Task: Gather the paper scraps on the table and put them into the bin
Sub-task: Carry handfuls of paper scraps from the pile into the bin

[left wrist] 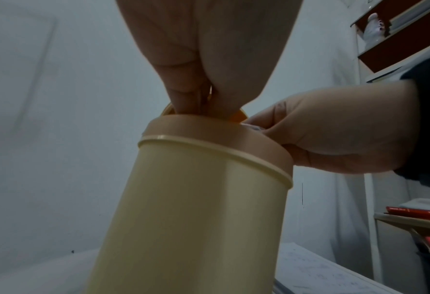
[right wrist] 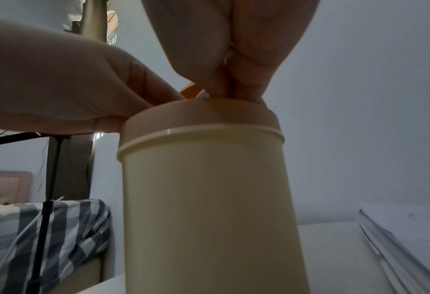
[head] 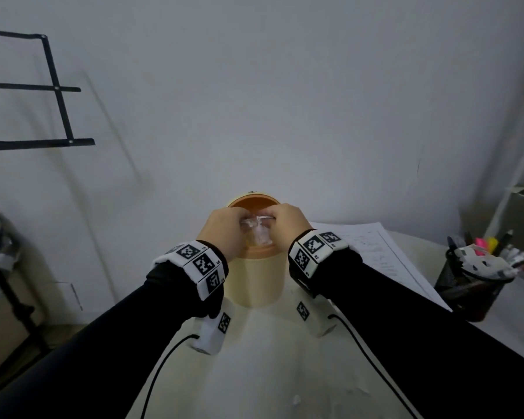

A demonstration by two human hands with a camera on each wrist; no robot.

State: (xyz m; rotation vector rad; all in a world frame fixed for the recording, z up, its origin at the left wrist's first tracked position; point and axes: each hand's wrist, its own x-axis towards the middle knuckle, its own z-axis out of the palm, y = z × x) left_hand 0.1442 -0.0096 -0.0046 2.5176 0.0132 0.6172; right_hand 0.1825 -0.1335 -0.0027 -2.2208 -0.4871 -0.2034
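Note:
A cream bin with a peach collar stands on the white table, its orange lid tipped open at the back. Both hands hover over its mouth, fingers curled downward. My left hand and right hand together hold a bunch of white paper scraps between them, right above the opening. In the left wrist view my left hand dips behind the bin's collar; in the right wrist view my right hand does the same at the bin. One small scrap lies near the table's front.
A stack of printed sheets lies right of the bin, and a black mesh pen pot stands further right. A black wall shelf frame hangs at the left. Striped bedding lies beyond the table's left edge.

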